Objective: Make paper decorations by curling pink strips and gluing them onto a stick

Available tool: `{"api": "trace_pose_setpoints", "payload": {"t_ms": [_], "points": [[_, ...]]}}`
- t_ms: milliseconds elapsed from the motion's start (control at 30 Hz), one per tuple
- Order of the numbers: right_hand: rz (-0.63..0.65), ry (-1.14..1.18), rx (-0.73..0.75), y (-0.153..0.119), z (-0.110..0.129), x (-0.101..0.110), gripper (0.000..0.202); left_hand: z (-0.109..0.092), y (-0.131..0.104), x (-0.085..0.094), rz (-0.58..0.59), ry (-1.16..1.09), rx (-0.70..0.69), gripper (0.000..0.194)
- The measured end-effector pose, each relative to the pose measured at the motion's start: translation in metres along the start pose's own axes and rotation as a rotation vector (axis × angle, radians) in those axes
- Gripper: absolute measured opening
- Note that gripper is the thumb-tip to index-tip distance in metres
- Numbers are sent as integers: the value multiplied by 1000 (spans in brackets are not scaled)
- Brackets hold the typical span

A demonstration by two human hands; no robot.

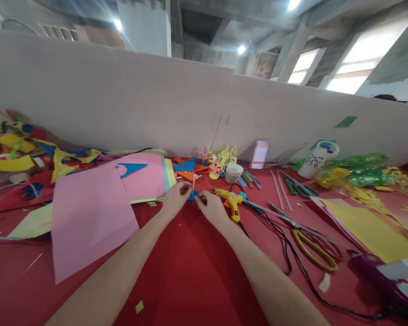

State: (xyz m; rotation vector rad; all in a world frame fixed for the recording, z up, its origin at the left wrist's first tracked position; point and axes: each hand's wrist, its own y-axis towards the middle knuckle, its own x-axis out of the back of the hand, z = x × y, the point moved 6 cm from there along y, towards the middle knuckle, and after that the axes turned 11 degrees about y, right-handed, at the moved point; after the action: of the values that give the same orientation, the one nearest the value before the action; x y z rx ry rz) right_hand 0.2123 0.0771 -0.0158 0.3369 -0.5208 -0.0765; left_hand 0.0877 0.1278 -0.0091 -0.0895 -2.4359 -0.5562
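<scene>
Both hands meet over one small piece: the left hand (175, 197) and the right hand (211, 208) each pinch with curled fingertips at a small blue disc (192, 195) lying flat on the red worktop (190, 271), and a thin stick (193, 182) rises upright from it, tipped with a tiny pink shape; the two-sided grip looks meant to hold the base still so the stick stays vertical, though whether the fingers touch the stick itself is too small to tell.

Just right of the right hand lies a yellow glue gun (231, 199) on its side, nozzle towards the disc, its black cord (289, 253) trailing back along the cloth-like red surface; kept within easy reach, I would judge. Further right sit long scissors (306, 235) with yellow-green loop handles, blades pointing towards the hands, and yellow sheets (370, 231) of flat matte paper.

Left of the left hand a large pink sheet (88, 213) overlaps a stack of pastel paper (149, 176); beyond that, curled yellow and blue offcuts (64, 160) lie heaped.

Past the hands, by the pale partition (156, 104), stand yellow and pink cut-out figures (221, 160), a small white tub (233, 172), orange and blue triangles (187, 166), and a white cup (318, 159) lying tilted.
</scene>
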Motion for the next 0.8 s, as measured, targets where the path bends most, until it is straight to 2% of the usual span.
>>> {"api": "trace_pose_setpoints", "payload": {"t_ms": [133, 200, 267, 400, 467, 500, 567, 667, 733, 800], "points": [[-3, -262, 21, -5, 16, 4, 47, -8, -5, 15, -120, 94, 21, 13], [32, -330, 32, -9, 25, 3, 52, -13, -9, 26, -169, 154, 30, 16], [84, -365, 50, -12, 31, 0, 51, -18, -13, 37, -165, 213, 21, 23], [124, -396, 183, -17, 35, -7, 39, -20, -27, 66, -51, 326, -28, 36], [150, -380, 226, -17, 31, -13, 25, -18, -38, 80, 118, 504, -107, 34], [168, -369, 226, -17, 28, -15, 18, -16, -46, 91, 161, 579, -137, 29], [198, -337, 211, -18, 23, -20, 9, -7, -61, 116, 172, 721, -145, 26], [197, -282, 192, -18, 20, -22, 9, 13, -85, 144, 232, 885, -123, 38], [192, -251, 193, -18, 22, -21, 11, 24, -102, 151, 276, 923, -133, 42], [195, -223, 189, -19, 25, -20, 11, 30, -120, 149, 312, 913, -132, 49]]}}
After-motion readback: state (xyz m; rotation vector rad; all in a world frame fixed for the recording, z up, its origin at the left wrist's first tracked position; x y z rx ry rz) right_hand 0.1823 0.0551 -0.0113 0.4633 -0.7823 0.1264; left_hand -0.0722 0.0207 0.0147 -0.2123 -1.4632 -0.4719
